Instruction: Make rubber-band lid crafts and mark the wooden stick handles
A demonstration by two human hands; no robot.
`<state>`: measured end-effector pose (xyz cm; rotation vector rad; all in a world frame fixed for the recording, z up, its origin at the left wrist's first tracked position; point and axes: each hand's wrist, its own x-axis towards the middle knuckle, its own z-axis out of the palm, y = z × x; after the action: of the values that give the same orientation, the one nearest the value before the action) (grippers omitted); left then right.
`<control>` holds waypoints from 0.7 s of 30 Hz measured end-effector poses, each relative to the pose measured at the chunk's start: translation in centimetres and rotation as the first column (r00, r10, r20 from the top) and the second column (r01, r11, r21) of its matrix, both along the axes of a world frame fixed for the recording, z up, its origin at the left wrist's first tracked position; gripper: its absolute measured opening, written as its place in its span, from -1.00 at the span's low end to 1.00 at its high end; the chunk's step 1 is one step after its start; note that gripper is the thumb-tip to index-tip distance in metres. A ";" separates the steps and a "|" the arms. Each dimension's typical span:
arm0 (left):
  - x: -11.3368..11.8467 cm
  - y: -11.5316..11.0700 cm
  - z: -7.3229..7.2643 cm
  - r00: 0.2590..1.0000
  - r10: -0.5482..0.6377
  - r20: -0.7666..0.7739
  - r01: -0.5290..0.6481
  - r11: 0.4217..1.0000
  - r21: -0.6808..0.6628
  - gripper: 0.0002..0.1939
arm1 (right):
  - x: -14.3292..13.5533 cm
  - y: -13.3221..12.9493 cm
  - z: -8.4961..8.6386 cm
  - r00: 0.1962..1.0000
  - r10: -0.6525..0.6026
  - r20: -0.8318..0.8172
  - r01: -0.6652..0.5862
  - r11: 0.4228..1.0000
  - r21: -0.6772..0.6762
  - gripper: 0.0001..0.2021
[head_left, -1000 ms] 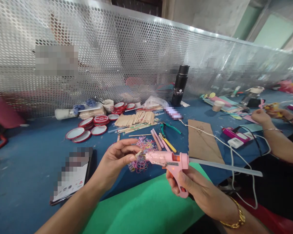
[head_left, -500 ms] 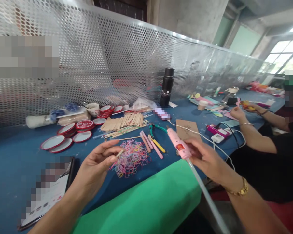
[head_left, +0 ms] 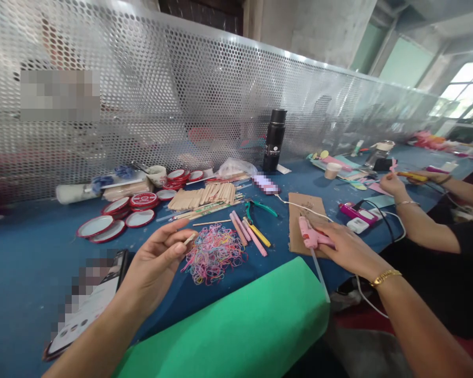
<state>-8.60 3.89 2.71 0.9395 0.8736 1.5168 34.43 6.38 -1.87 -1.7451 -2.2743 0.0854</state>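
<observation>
Black upright bottle point(head_left: 275, 142) with a line of small white capitals, seemingly beginning "FASHION", beneath a round white emblem point(head_left: 276, 149); the rest is too small to read. White markings on a red lid point(head_left: 144, 200) and the phone's point(head_left: 89, 310) partly pixelated screen are illegible.

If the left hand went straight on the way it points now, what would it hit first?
Probably the heap of colorful bands, just beyond the small pale piece that the left hand holds. The hand's height is unclear, so it might pass over them.
</observation>
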 end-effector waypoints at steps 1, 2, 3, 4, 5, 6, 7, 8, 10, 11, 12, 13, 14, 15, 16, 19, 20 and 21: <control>0.1 0.0 0.0 1.000 0.001 0.001 -0.001 1.000 -0.005 -0.49 | -0.2 -0.2 0.2 1.000 -0.004 0.018 0.003 1.000 0.014 -0.56; 0.1 0.0 0.0 1.000 0.002 0.002 -0.002 1.000 -0.006 -0.50 | -0.4 -0.5 0.6 0.999 -0.014 0.030 0.013 0.999 0.037 -0.53; 0.1 0.0 0.0 1.000 0.002 0.001 -0.002 1.000 -0.006 -0.49 | -0.8 -0.8 0.9 0.999 -0.025 0.036 0.023 0.997 0.068 -0.49; 0.1 0.0 0.1 1.000 0.006 0.003 -0.006 1.000 -0.003 -0.49 | -1.3 -1.0 1.4 0.999 -0.031 0.033 0.028 0.994 0.109 -0.46; 0.0 0.0 0.2 1.000 0.015 0.009 -0.015 1.000 0.003 -0.49 | -2.0 -1.2 1.9 0.999 -0.027 0.020 0.024 0.987 0.160 -0.44; -0.1 0.1 0.4 0.999 0.030 0.019 -0.030 0.999 0.012 -0.49 | -2.8 -1.3 2.5 1.000 -0.003 -0.001 0.003 0.978 0.207 -0.46; -0.3 0.3 0.6 0.998 0.049 0.035 -0.050 0.998 0.028 -0.50 | -3.7 -1.4 3.1 0.999 0.036 -0.036 -0.025 0.966 0.257 -0.51; -0.6 0.4 0.9 0.996 0.074 0.054 -0.076 0.996 0.046 -0.51 | -4.8 -1.5 3.8 0.993 0.090 -0.076 -0.064 0.953 0.296 -0.58; -1.3 0.6 1.6 0.989 0.112 0.099 -0.123 0.985 0.117 -0.51 | -7.3 -1.5 5.1 0.966 0.203 -0.159 -0.141 0.932 0.333 -0.67; -1.7 0.7 2.0 0.986 0.123 0.116 -0.139 0.980 0.141 -0.54 | -8.7 -1.5 5.8 0.949 0.251 -0.192 -0.174 0.921 0.347 -0.71; -2.0 0.7 2.4 0.983 0.136 0.125 -0.155 0.977 0.149 -0.60 | -10.2 -1.4 6.5 0.929 0.295 -0.223 -0.204 0.912 0.357 -0.74; -2.3 0.7 2.7 0.982 0.145 0.119 -0.162 0.975 0.150 -0.65 | -11.7 -1.2 7.1 0.910 0.334 -0.244 -0.229 0.898 0.375 -0.77; -2.6 0.7 3.0 0.980 0.158 0.118 -0.175 0.973 0.151 -0.69 | -13.4 -1.0 7.7 0.894 0.371 -0.252 -0.264 0.890 0.372 -0.81; -2.8 0.6 3.3 0.979 0.169 0.114 -0.185 0.971 0.154 -0.71 | -15.1 -0.8 8.1 0.869 0.419 -0.263 -0.314 0.878 0.360 -0.85; -2.9 0.6 3.4 0.978 0.178 0.109 -0.194 0.969 0.156 -0.72 | -16.8 -0.4 8.4 0.845 0.460 -0.272 -0.363 0.868 0.338 -0.88; -3.2 0.5 3.6 0.976 0.197 0.092 -0.210 0.963 0.168 -0.73 | -22.3 1.1 8.6 0.829 0.515 -0.219 -0.462 0.851 0.250 -0.75; -3.3 0.6 3.5 0.976 0.198 0.089 -0.211 0.962 0.174 -0.72 | -24.0 1.6 8.4 0.830 0.528 -0.180 -0.490 0.844 0.219 -0.66; -3.4 0.6 3.4 0.976 0.197 0.092 -0.211 0.961 0.180 -0.70 | -25.7 2.0 8.1 0.841 0.525 -0.131 -0.500 0.846 0.184 -0.56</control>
<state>-12.03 4.52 6.15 0.9456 0.8035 1.8258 8.75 8.38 6.25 -0.9716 -2.4778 0.1699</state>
